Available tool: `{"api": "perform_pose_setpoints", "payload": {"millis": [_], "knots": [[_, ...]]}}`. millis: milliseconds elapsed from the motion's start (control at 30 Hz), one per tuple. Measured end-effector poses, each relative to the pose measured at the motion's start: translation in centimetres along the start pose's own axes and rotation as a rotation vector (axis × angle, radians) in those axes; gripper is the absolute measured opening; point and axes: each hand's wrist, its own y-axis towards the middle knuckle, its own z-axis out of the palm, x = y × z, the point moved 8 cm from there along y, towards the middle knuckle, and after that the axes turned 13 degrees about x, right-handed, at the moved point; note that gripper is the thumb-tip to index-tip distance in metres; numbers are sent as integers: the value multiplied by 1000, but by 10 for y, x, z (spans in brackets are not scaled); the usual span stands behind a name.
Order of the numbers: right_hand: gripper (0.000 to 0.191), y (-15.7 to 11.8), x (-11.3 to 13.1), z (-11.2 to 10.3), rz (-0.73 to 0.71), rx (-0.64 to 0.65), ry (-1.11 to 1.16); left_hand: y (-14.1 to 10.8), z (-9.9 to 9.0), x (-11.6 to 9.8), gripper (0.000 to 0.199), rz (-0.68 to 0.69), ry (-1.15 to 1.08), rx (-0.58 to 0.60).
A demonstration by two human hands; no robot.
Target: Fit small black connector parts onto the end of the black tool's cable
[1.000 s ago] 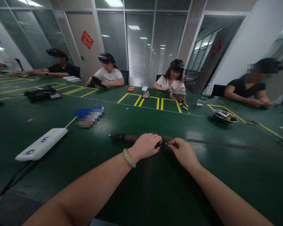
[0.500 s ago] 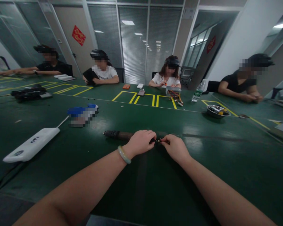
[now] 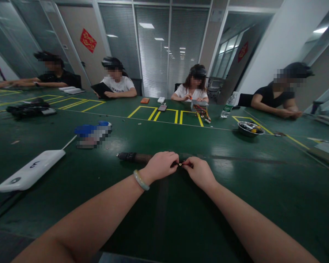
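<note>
Dark electric screwdriver [image 3: 127, 157] is lying crosswise; in front of it, the right hand [image 3: 201, 174] is pinching a gold-coloured piece [image 3: 180, 164]; the left hand [image 3: 159, 165], nearer the screwdriver's tip [image 3: 118, 156], is curling, grasp unclear.

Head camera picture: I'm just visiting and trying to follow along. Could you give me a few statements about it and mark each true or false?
1. A pale bracelet circles the left wrist. True.
2. The right hand is spread wide open. False: it pinches a small gold-coloured part.
3. The left hand hides part of the dark tool from view. True.
4. The visible tip of that tool points toward the picture's right edge. False: it points toward the left edge.
5. The metal bowl is empty. False: it holds several small things, at least one of them yellow.
6. The clear bottle has a green label. True.
</note>
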Motion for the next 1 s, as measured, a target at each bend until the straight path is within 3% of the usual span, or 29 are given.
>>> {"api": "perform_pose_setpoints", "payload": {"millis": [633,1000], "knots": [[13,-1,16,1,-112,-40,-140,0,2,-1,6,69,-9,-25],[20,10,6,10,10,23,-136,2,5,-2,7,64,13,-27]]}}
